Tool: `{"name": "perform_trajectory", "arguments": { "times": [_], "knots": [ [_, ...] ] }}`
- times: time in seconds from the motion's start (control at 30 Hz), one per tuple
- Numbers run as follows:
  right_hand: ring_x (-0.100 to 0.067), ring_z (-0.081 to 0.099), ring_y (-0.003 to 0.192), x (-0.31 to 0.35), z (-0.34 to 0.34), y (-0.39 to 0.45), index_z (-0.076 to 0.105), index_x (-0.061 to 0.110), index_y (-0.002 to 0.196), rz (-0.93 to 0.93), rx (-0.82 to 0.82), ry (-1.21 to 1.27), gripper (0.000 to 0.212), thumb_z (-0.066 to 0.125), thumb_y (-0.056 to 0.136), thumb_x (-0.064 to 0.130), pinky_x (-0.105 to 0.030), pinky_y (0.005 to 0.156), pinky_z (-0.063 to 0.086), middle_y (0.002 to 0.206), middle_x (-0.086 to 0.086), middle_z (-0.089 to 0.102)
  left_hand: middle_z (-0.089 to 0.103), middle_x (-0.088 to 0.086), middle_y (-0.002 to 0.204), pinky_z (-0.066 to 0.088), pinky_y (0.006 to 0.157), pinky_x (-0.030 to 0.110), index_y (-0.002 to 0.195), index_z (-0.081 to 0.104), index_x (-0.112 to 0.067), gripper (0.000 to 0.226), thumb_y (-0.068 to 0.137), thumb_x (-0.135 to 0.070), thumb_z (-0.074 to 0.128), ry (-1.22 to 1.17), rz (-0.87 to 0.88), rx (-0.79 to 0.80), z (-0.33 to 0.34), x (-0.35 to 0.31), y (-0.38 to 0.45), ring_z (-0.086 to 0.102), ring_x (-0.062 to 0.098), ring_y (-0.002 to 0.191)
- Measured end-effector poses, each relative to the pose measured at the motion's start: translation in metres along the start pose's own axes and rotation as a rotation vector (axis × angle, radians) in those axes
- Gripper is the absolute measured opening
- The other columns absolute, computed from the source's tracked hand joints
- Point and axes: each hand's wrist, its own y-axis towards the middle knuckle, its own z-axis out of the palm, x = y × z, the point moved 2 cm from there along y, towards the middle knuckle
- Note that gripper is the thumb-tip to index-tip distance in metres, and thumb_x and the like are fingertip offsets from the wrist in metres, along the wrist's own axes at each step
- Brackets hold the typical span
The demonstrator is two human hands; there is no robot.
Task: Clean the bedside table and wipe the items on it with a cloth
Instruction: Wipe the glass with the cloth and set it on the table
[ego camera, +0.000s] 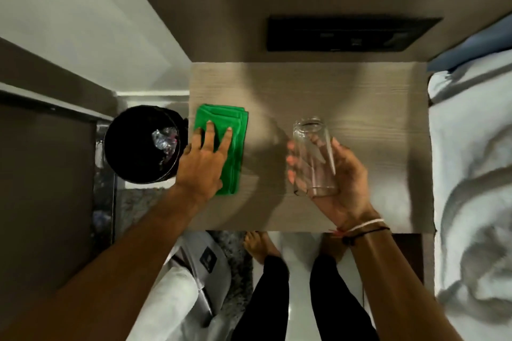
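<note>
We have the cloth [227,144] folded at the left edge of the worktop [346,97], long axis running near to far. Our left hand [203,163] lies flat on its near-left part, fingers [228,137] spread, pressing, not pinching. The glass [314,156] is off to the right of that grip, well apart from the cloth, held above the worktop in our right hand [340,174], grip wrapped around its lower body, mouth pointing away from us, axis tilted far. The left hand is nearer the cloth, so cloth goes right to glass, or glass left to cloth. Bare worktop lies between them, nothing blocking. A bin [144,144] sits just left of the cloth, off the worktop; the bed [471,160] lies right of the glass.
</note>
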Motion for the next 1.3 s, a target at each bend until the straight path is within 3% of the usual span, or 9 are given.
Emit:
{"name": "perform_trajectory", "arguments": {
  "times": [0.23, 0.43, 0.6, 0.7, 0.8, 0.93, 1.1, 1.2, 1.3],
  "knots": [
    [-0.026, 0.073, 0.095, -0.02, -0.027, -0.002, 0.074, 0.016, 0.107, 0.013, -0.074, 0.082, 0.044, 0.042, 0.088, 0.039, -0.053, 0.101, 0.05, 0.114, -0.012, 0.072, 0.058, 0.021, 0.13, 0.058, 0.068, 0.05, 0.128, 0.058, -0.013, 0.054, 0.078, -0.014, 0.076, 0.021, 0.089, -0.252, -0.004, -0.001, 0.006, 0.062, 0.044, 0.105],
    [-0.017, 0.066, 0.085, -0.004, -0.051, -0.013, 0.07, 0.023, 0.111, -0.021, -0.258, 0.008, 0.04, 0.061, 0.082, 0.049, -0.036, 0.078, 0.059, 0.102, -0.002, 0.067, 0.072, 0.012, 0.118, 0.054, 0.084, 0.044, 0.124, 0.063, -0.022, 0.043, 0.081, -0.022, 0.064, -0.533, 0.067, -0.4, -0.049, -0.014, 0.005, 0.067, 0.04, 0.102],
    [-0.017, 0.063, 0.091, 0.008, -0.046, -0.009, 0.066, 0.022, 0.124, -0.062, -0.2, -0.005, 0.048, 0.06, 0.086, 0.05, -0.031, 0.083, 0.049, 0.112, -0.006, 0.064, 0.065, 0.004, 0.135, 0.055, 0.1, 0.041, 0.13, 0.062, -0.017, 0.052, 0.079, -0.007, 0.06, -0.789, 0.413, -0.451, -0.106, -0.087, -0.004, 0.065, 0.023, 0.12],
    [-0.023, 0.061, 0.109, 0.019, -0.043, -0.007, 0.048, 0.016, 0.147, -0.125, -0.179, 0.04, 0.077, 0.039, 0.093, 0.07, -0.038, 0.094, 0.044, 0.135, -0.014, 0.059, 0.061, -0.001, 0.14, 0.057, 0.096, 0.04, 0.135, 0.059, -0.024, 0.056, 0.084, -0.001, 0.06, -0.71, 0.471, -0.427, -0.105, -0.127, -0.016, 0.064, 0.018, 0.121],
    [-0.027, 0.063, 0.105, 0.027, -0.057, -0.007, 0.05, 0.015, 0.144, -0.112, -0.21, 0.041, 0.065, 0.03, 0.099, 0.058, -0.039, 0.083, 0.048, 0.124, -0.012, 0.064, 0.059, -0.007, 0.141, 0.063, 0.08, 0.039, 0.133, 0.06, -0.028, 0.059, 0.082, 0.002, 0.061, -0.733, 0.515, -0.367, -0.103, -0.133, -0.022, 0.072, 0.015, 0.102],
    [-0.023, 0.076, 0.092, 0.046, -0.066, -0.005, 0.08, 0.02, 0.103, -0.07, -0.215, 0.032, 0.053, 0.034, 0.102, 0.047, -0.038, 0.078, 0.063, 0.102, -0.004, 0.079, 0.061, -0.008, 0.138, 0.058, 0.096, 0.044, 0.131, 0.061, -0.028, 0.058, 0.081, 0.001, 0.067, -0.816, 0.629, -0.126, -0.098, -0.121, -0.029, 0.066, 0.014, 0.118],
    [-0.026, 0.068, 0.105, 0.057, -0.055, 0.002, 0.057, 0.012, 0.134, -0.065, -0.116, 0.084, 0.07, 0.066, 0.081, 0.057, -0.038, 0.087, 0.06, 0.131, -0.014, 0.062, 0.077, -0.006, 0.107, 0.062, 0.085, 0.043, 0.125, 0.06, -0.045, 0.05, 0.081, -0.021, 0.057, -1.003, 0.489, -0.209, -0.136, -0.103, -0.014, 0.073, 0.012, 0.097],
    [-0.019, 0.068, 0.085, 0.056, -0.044, 0.009, 0.058, 0.016, 0.131, -0.076, -0.066, 0.101, 0.074, 0.07, 0.074, 0.062, -0.032, 0.08, 0.06, 0.111, -0.007, 0.063, 0.066, -0.005, 0.132, 0.047, 0.106, 0.019, 0.138, 0.055, -0.028, 0.059, 0.085, -0.002, 0.053, -1.003, 0.436, -0.335, -0.157, -0.122, 0.007, 0.06, 0.002, 0.121],
    [-0.022, 0.063, 0.098, 0.06, -0.036, 0.019, 0.065, 0.016, 0.124, -0.13, -0.047, 0.161, 0.059, 0.047, 0.095, 0.063, -0.034, 0.092, 0.047, 0.113, -0.007, 0.067, 0.042, -0.002, 0.156, 0.036, 0.104, 0.003, 0.146, 0.044, -0.029, 0.065, 0.09, 0.004, 0.047, -0.714, 0.497, -0.257, -0.153, -0.152, 0.011, 0.051, 0.005, 0.128]
  ]
}}
